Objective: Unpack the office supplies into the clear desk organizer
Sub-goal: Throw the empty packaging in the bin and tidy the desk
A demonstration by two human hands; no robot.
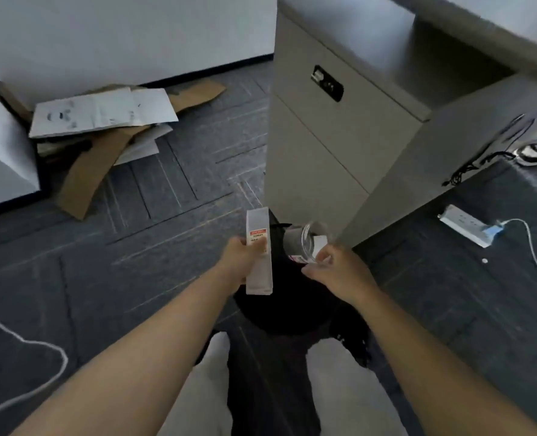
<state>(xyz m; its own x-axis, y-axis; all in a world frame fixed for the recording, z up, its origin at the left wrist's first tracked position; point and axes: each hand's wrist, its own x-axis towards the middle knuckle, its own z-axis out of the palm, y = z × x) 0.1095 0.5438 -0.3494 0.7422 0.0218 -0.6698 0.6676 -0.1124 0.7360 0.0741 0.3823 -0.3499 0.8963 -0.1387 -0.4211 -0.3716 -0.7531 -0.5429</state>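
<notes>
Organizer [311, 243]: a clear, rounded plastic piece, tipped on its side, in my right hand [336, 272]. Fingers pinch its lower rim; something white with a pink label shows through or just behind the wall (blur, cannot say which). It is held above a black bin [279, 309] on the floor, at the foot of a grey cabinet [339, 146].

Left hand [243, 258] grips a slim white box [258, 251] with a red-and-white label, held upright, thumb across the label. Box and clear piece are near each other, not touching.

Nothing in hand sits on a bench; the bench edge is only visible top right.

Step, as I judge it: packaging is coming off over the bin, so unpacking is early and nothing is sorted into compartments yet.

Risks from here:
- The pinch on the clear rim is light. Smooth plastic could slip and drop into the bin with the waste.
- With both hands full, opening the box means re-gripping one item, which is the likely moment for a drop.
- If the box opens at its lower end, the contents may spill straight into the bin.
- A white cable [25, 344] loops on the floor at left, and a power strip [466, 225] lies at right. Either could trip me when I step back toward the bench.
</notes>
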